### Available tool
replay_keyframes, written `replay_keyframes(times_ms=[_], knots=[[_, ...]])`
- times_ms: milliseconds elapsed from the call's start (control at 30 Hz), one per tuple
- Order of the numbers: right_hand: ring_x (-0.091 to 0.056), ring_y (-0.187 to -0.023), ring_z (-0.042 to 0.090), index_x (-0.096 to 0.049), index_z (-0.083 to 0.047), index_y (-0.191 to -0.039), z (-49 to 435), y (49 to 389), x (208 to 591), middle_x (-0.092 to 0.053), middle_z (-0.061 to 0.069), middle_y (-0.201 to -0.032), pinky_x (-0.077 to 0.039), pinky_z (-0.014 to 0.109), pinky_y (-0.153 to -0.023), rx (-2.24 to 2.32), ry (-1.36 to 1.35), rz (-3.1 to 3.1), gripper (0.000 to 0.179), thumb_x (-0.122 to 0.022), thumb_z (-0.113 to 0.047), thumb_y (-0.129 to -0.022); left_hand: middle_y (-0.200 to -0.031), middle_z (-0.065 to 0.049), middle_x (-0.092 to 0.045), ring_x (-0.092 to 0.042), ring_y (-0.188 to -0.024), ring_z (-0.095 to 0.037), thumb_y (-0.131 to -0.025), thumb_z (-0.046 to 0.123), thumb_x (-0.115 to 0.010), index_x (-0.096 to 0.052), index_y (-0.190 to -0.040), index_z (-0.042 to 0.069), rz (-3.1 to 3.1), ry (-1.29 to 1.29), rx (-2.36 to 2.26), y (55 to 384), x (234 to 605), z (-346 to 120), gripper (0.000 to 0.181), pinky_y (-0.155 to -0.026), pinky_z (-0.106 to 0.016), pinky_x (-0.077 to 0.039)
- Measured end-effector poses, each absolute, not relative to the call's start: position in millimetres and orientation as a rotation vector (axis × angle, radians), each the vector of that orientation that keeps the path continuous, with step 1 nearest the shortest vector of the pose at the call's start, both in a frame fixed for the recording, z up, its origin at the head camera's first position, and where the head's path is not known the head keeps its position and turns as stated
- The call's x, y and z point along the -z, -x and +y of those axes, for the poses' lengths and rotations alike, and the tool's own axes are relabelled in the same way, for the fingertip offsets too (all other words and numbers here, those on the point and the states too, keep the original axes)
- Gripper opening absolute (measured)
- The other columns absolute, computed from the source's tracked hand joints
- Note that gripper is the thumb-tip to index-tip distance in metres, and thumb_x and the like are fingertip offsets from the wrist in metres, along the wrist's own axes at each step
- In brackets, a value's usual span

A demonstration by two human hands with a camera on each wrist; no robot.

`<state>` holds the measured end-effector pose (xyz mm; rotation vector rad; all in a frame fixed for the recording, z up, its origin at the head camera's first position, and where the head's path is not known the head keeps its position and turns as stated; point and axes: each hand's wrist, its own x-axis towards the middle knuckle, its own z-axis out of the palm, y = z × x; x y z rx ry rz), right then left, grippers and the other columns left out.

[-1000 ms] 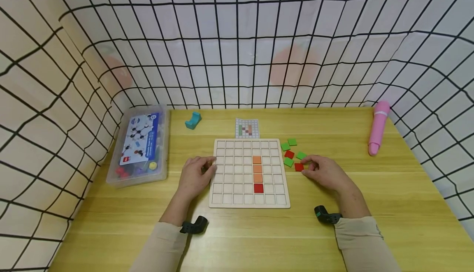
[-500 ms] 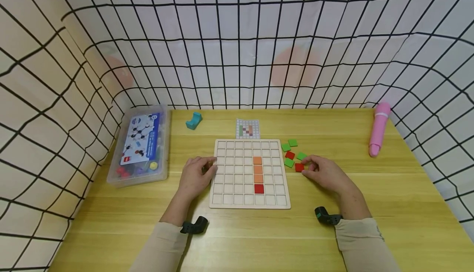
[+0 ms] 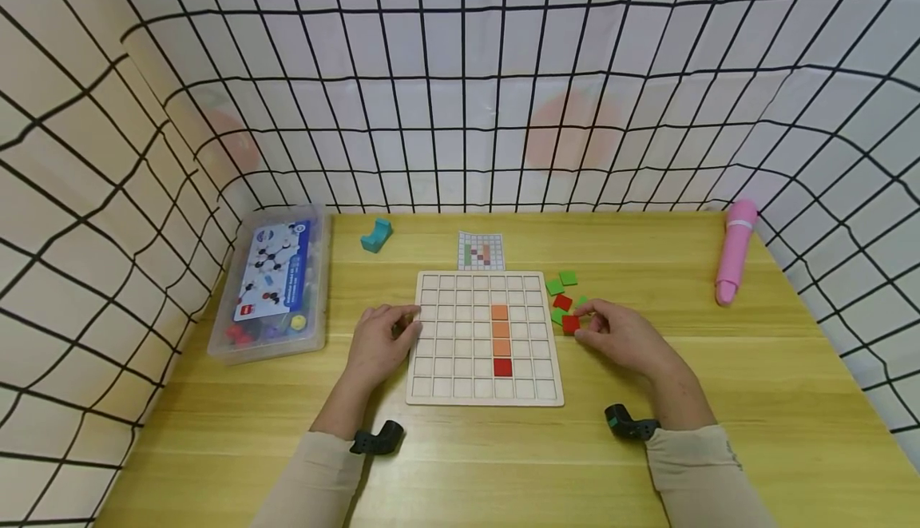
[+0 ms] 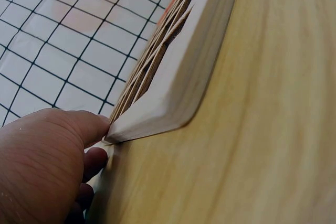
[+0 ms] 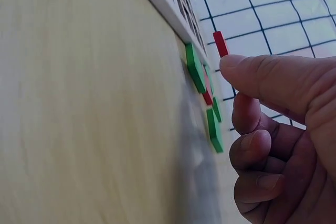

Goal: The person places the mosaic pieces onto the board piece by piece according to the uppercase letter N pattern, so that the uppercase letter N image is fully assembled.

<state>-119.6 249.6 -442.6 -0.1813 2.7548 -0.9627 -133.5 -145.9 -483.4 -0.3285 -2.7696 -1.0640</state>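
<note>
While the right hand (image 3: 624, 338) pinches a red tile (image 3: 571, 325), raised near the right edge of the board (image 3: 460, 356), the left hand (image 3: 377, 343), relaxed, touches the left edge. Inset, single column: three orange tiles (image 3: 500, 329), one nearer red (image 3: 502, 367). Right of board, loose: four green tiles (image 3: 569, 278), another red (image 3: 563, 302). Beyond: grid card (image 3: 481, 251).

The left forearm (image 3: 339, 402) and the right forearm (image 3: 684, 394) are stretched forward. In the left hand (image 3: 378, 342), the thumb (image 3: 406, 336) and index finger (image 3: 401, 310) are slightly bent, their tips apart. By the right hand (image 3: 624, 336) a pinch is made, with the lower fingers (image 5: 251, 150) curled.
</note>
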Motion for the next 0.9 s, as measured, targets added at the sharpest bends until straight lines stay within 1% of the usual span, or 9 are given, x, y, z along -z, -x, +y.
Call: replay_keyframes(times_ms=[100, 267, 500, 700, 900], knots=[[-0.05, -0.073, 0.016, -0.064, -0.011, -0.12, 244.4, 118.3, 440.2, -0.058, 0.002, -0.085, -0.041, 0.028, -0.065, 0.948, 0.199, 2.75, 0.026, -0.068, -0.022, -0.097, -0.088, -0.002, -0.066, -0.048, -0.082, -0.018, -0.096, 0.024, -0.07, -0.075, -0.122, 0.015, -2.777, 0.323, 1.071, 133.1, 483.0, -145.5, 0.028, -0.078, -0.033, -0.037], [-0.05, -0.073, 0.017, -0.064, -0.014, -0.115, 234.3, 116.1, 437.8, -0.056, 0.001, -0.082, -0.04, 0.029, -0.066, 0.949, 0.223, 2.737, 0.021, -0.069, -0.021, -0.096, -0.088, -0.002, -0.066, -0.047, -0.081, -0.017, -0.096, 0.025, -0.071, -0.075, -0.122, 0.015, -2.778, 0.328, 1.055, 133.2, 483.0, -145.5, 0.028, -0.078, -0.033, -0.037], [-0.05, -0.074, 0.016, -0.066, -0.015, -0.117, 213.3, 112.8, 433.8, -0.055, 0.0, -0.081, -0.04, 0.028, -0.065, 0.941, 0.275, 2.709, 0.023, -0.07, -0.023, -0.095, -0.089, -0.001, -0.067, -0.047, -0.081, -0.017, -0.096, 0.025, -0.07, -0.075, -0.123, 0.015, -2.779, 0.324, 1.061, 133.0, 483.6, -146.0, 0.028, -0.078, -0.033, -0.036], [-0.048, -0.07, 0.015, -0.066, -0.017, -0.114, 195.2, 112.0, 433.7, -0.052, 0.0, -0.078, -0.038, 0.026, -0.061, 0.944, 0.303, 2.681, 0.022, -0.072, -0.024, -0.094, -0.09, -0.002, -0.067, -0.048, -0.082, -0.017, -0.096, 0.025, -0.071, -0.075, -0.123, 0.015, -2.779, 0.316, 1.073, 132.7, 484.1, -147.1, 0.029, -0.079, -0.034, -0.037], [-0.047, -0.066, 0.014, -0.067, -0.018, -0.112, 180.1, 112.1, 435.6, -0.052, -0.003, -0.075, -0.037, 0.025, -0.059, 0.932, 0.371, 2.673, 0.021, -0.073, -0.023, -0.093, -0.091, -0.002, -0.068, -0.049, -0.083, -0.017, -0.096, 0.026, -0.071, -0.075, -0.123, 0.016, -2.772, 0.328, 1.06, 134.4, 485.3, -147.2, 0.029, -0.079, -0.034, -0.037]])
